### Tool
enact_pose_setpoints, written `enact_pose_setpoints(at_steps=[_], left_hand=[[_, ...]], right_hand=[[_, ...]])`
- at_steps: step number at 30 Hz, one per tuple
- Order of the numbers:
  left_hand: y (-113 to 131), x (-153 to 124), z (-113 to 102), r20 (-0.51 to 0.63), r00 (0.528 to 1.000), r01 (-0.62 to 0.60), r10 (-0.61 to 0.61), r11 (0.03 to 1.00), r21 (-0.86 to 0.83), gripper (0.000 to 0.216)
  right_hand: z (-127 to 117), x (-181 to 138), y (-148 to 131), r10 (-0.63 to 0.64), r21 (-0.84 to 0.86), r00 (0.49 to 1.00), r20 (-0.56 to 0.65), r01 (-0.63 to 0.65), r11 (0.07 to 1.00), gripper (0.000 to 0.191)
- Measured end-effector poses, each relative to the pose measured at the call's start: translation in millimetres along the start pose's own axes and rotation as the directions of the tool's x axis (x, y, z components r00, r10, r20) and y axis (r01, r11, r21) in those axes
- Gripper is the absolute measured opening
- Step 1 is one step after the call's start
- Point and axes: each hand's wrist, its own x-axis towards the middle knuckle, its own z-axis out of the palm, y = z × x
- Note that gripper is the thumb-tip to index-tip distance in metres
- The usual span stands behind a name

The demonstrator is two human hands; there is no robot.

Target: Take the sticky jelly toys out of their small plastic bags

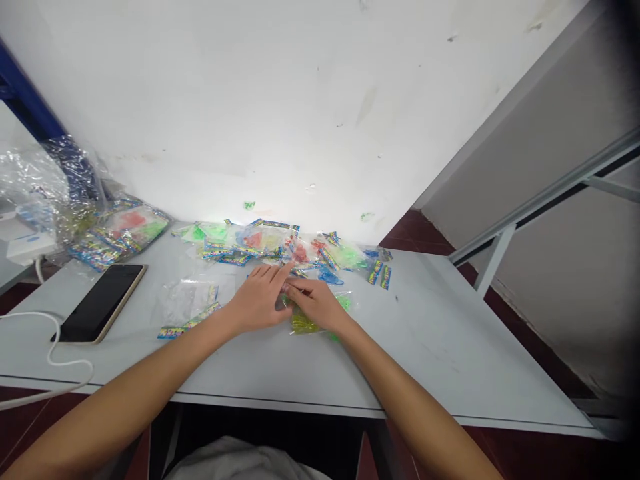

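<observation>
Both hands meet at the middle of a white table. My left hand lies flat with its fingers stretched out over small clear plastic packets. My right hand rests beside it, fingers pointing left and pressing on a packet with yellow-green contents. Just beyond the fingertips lies a spread of small packets holding red, green, blue and yellow pieces with colourful header cards. An empty-looking clear packet sits left of my left hand.
A dark smartphone lies face up at the table's left, with a white cable looping near the front edge. A pile of bagged packets and crumpled clear plastic sit far left. A white wall stands behind the table.
</observation>
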Motion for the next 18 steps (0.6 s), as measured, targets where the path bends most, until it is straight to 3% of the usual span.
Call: enact_pose_setpoints(at_steps=[2, 6, 11, 18], left_hand=[[-0.2, 0.1, 0.7, 0.010, 1.000, 0.008, -0.008, 1.000, 0.003, 0.072], [0.4, 0.1, 1.5, 0.034, 0.999, -0.012, 0.012, 1.000, 0.005, 0.073], [0.8, -0.3, -0.1, 0.049, 0.998, -0.047, 0.046, 0.999, 0.014, 0.071], [2.8, -0.5, 0.5, 0.028, 1.000, 0.001, -0.001, 1.000, 0.014, 0.078]], right_hand=[[-0.3, 0.1, -1.5, -0.041, 0.003, 0.999, -0.017, 0.041, 0.999, 0.032], [0.8, 0.6, -1.5, -0.082, 0.037, 0.995, -0.061, 0.084, 0.996, 0.021], [4.6, 1.7, 4.9, -0.017, 0.018, 0.991, -0.134, 0.020, 1.000, 0.021], [7.6, 1.9, 5.5, 0.065, 0.105, 0.989, -0.135, -0.051, 0.993, 0.018]])
